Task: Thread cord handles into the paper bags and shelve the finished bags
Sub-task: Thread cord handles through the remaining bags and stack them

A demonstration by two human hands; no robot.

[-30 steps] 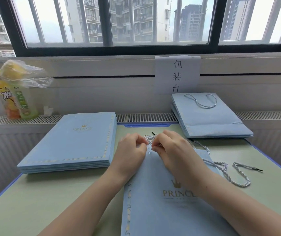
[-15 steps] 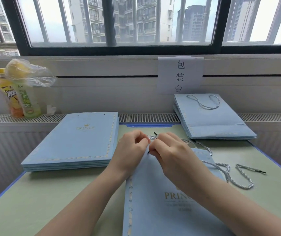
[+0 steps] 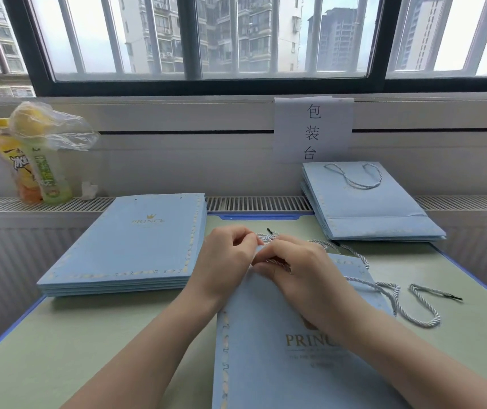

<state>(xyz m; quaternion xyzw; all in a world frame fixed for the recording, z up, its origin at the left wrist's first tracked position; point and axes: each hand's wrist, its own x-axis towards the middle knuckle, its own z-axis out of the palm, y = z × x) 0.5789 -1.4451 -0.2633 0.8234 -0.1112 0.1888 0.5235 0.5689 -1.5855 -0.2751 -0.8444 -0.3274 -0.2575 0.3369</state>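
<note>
A flat light-blue paper bag [image 3: 266, 364] printed PRINCE lies on the green table in front of me. My left hand [image 3: 224, 261] pinches the bag's top edge. Right beside it, my right hand [image 3: 298, 267] pinches a white-and-grey twisted cord [image 3: 277, 262] at that same edge. The hole in the bag is hidden under my fingers. More loose cords [image 3: 419, 308] with black tips trail over the table to the right. A stack of bags without handles [image 3: 136, 246] lies at the left. A pile of bags with cord handles [image 3: 366, 208] rests at the back right.
Two drink bottles under a plastic bag [image 3: 35, 160] stand on the radiator ledge at the far left. A paper sign [image 3: 313, 128] is taped to the wall below the window. The table [image 3: 59, 349] has a blue rim.
My right hand has shifted slightly; a length of cord now shows between its fingers at the bag's top edge. The view has drifted a little.
</note>
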